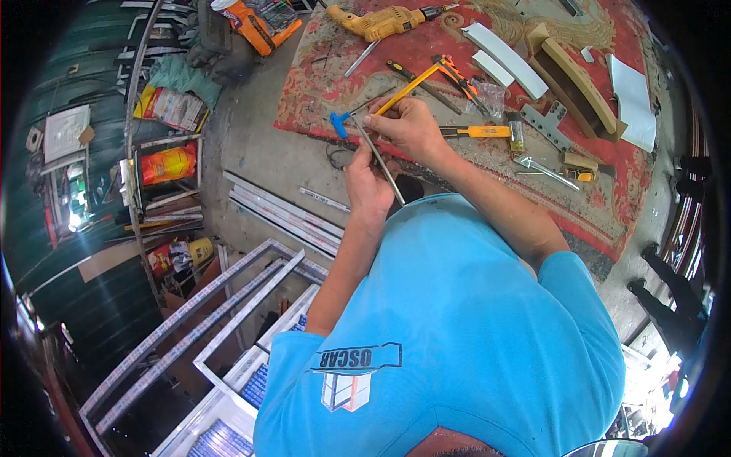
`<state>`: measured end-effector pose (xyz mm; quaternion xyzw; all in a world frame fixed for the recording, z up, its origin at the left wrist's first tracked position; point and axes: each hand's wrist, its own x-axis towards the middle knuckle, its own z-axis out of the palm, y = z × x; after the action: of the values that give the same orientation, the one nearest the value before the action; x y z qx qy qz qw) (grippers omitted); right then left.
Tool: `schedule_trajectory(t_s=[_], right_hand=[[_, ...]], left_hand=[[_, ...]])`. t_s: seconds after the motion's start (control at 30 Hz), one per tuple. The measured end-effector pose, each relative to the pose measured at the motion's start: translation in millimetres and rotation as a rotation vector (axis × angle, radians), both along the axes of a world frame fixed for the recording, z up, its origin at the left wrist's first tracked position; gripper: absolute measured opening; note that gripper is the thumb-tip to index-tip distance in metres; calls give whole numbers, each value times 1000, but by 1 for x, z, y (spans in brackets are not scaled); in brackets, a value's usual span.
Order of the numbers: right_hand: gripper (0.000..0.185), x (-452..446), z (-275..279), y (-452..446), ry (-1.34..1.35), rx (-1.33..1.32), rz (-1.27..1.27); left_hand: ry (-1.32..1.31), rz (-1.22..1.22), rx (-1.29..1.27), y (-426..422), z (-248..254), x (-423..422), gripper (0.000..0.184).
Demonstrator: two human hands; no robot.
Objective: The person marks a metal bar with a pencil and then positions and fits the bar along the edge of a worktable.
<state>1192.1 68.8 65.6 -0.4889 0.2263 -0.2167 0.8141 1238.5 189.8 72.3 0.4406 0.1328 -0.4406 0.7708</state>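
My left hand (368, 183) is closed around a thin metal rod (382, 161), which runs slanting from the table edge down towards my shirt. Just above it my right hand (411, 131) is pinched, with a long yellow stick (410, 89) rising from its fingertips. The far end of the stick meets orange-and-black pliers (457, 76); whether they touch is unclear. Left of my right fingertips is a blue T-shaped handle (339, 124), its thin shaft partly hidden. A yellow-handled tool (487, 132) lies beside my right wrist.
A red patterned carpet (320, 91) covers the table. On it lie a yellow drill (381, 23), white curved strips (506, 59), a cardboard channel (571, 84), a metal bracket (544, 124) and an adjustable wrench (548, 174). Metal profiles (285, 217) and white frames (190, 324) sit at left.
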Motion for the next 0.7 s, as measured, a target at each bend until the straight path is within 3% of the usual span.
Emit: schedule_trajectory(t_s=[0.37,0.47,0.53,0.7], right_hand=[[17,-27,5,27,-28,137,110],[18,-37,20,29,98,-63,165],[18,-40,20,31,87,-32,204],[15,-44,19,34,73,-44,236]], left_hand=[[-100,105,67,-5,11,20,29],[-115,168,65,2,-3,43,27],[14,55,-252,15,-14,59,23],[116,242,-127,9,-6,67,21]])
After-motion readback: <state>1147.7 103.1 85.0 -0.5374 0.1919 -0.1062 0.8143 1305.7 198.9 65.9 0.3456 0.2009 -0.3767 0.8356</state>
